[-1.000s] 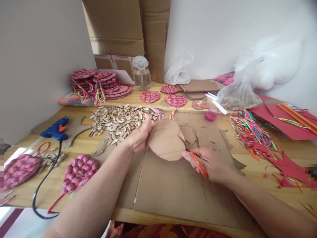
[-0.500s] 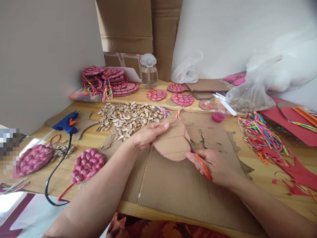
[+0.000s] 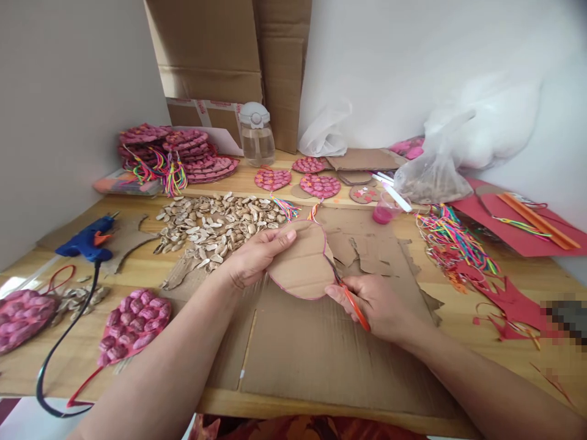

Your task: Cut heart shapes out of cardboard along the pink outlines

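Brown heart-shaped cardboard [image 3: 300,266] sat pinched in our left hand [image 3: 259,255], its other side at orange scissors [image 3: 357,309] our right hand [image 3: 376,304] curled around. A loose pinch could have made us cut crooked.

A pale wooden table [image 3: 463,316] carries a flat cardboard sheet [image 3: 321,360] at its near middle. On the left lie a blue glue gun [image 3: 85,241] and, nearer, two knobbly pink pieces [image 3: 135,321] — on the right, coloured threads [image 3: 463,238] and cut red paper [image 3: 520,302].
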`<state>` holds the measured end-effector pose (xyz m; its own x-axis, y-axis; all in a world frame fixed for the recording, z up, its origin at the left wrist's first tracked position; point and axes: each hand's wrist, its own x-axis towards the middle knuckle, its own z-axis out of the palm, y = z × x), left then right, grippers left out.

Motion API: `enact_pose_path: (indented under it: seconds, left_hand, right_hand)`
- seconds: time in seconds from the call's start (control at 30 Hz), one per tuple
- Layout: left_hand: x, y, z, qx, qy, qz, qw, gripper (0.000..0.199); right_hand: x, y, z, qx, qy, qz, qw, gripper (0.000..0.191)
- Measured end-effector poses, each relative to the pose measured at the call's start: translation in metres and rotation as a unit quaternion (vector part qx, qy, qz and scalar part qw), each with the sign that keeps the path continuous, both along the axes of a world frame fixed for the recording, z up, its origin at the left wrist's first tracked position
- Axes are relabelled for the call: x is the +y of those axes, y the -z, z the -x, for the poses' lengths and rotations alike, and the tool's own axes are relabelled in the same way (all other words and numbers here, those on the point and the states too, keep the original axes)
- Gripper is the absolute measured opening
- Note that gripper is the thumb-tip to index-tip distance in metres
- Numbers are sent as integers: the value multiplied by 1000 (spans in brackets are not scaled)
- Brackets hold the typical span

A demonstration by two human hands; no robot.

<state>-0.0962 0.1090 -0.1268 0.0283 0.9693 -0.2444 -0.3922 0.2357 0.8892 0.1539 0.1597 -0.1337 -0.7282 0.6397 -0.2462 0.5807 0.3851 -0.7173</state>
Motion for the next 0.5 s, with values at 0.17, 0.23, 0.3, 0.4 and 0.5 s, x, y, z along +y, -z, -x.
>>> enact_pose_path:
  seconds: [0.17,0.23,0.3,0.4,0.5]
  left_hand:
    - [1,2,-4,-48,-25,-8,999,38]
    - [2,4,-8,-84,-43,-14,995,37]
    - [3,7,-17,-128,-69,-19,989,38]
    - [3,10,-34,-174,-109,-21,978,44]
    - [1,13,-50,-183,-135,-20,974,50]
  right_hand:
    - [-1,2,1,11,25,4,1000,49]
    - [0,4,1,32,49,15,998,49]
    - [1,8,1,59,76,31,995,48]
    - [2,12,1,104,103,53,988,49]
    - [2,14,3,133,117,72,982,51]
